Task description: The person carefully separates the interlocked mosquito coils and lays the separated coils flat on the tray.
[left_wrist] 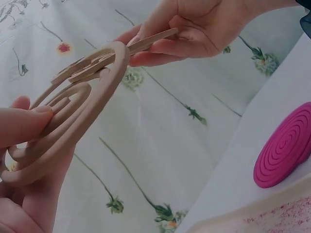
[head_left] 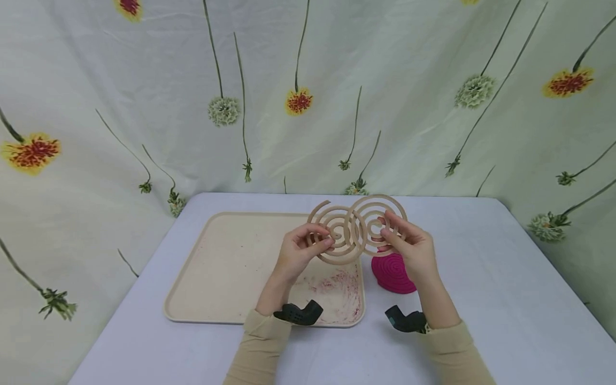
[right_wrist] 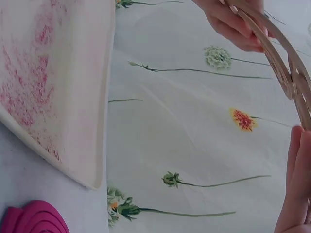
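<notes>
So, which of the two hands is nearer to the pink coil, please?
Right. In the head view, the right hand is close by the pink coil, at its upper right; the left hand is farther off to the left, seen against the tray.

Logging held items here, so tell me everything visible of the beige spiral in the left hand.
The beige spiral is a slim, smooth-looking strand wound in spaced rings, its outer end free at the upper left in the head view. Its material is unclear, perhaps wood or dough. The left hand pinches it between thumb and fingers, tilted and raised clear of the tray. Its right side overlaps the other spiral; whether their rings interlock is unclear.
</notes>
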Motion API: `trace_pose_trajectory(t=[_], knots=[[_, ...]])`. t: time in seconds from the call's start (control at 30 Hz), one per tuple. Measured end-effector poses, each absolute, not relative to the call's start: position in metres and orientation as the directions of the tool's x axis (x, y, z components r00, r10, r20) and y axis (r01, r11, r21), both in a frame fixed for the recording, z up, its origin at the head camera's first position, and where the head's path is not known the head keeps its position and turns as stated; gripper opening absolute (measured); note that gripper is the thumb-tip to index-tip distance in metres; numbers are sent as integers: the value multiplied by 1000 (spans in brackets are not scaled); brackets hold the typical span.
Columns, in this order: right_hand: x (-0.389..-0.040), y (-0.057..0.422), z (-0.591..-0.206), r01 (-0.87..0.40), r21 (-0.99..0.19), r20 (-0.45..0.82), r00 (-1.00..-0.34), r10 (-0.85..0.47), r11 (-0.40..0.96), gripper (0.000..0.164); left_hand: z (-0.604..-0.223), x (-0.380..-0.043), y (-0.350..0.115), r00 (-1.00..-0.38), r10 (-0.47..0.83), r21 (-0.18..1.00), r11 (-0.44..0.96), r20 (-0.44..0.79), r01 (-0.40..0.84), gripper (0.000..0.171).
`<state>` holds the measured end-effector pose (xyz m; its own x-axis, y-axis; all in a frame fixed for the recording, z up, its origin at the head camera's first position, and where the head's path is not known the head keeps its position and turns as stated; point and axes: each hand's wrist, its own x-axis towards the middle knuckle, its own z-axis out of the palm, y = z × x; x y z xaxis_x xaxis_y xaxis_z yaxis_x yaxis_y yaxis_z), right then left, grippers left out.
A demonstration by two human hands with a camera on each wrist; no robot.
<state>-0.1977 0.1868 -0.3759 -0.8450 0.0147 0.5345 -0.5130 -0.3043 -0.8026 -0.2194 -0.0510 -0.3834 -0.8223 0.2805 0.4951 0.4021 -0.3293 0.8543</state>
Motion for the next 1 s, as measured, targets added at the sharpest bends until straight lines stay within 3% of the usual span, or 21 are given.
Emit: trace_pose_trajectory(t=[0.13,0.2,0.37,0.5,0.73,1.0], knots=[[-197,177,-376,-497,-803,484,-866,127,-330,40,-384,-219,-49,-812,280,847,-322,512,423,16],[-196,178,-376,-473,-832,458,-881,122,-291,40,-384,-219,-49,-806,299,846,-343,511,409,19],[-193,195,-373,-419,-901,427,-903,-57,-111,36,-382,-219,-52,-809,347,860,-376,475,344,27],[-193,211,-370,-457,-889,443,-873,-202,26,27,-381,-219,-56,-809,373,877,-346,455,333,27],[-192,226,-368,-503,-863,440,-800,-407,56,28,-381,-218,-56,-801,392,884,-312,453,347,25],[-195,212,-372,-498,-866,483,-852,-204,32,31,-382,-219,-48,-832,287,861,-349,475,371,28]])
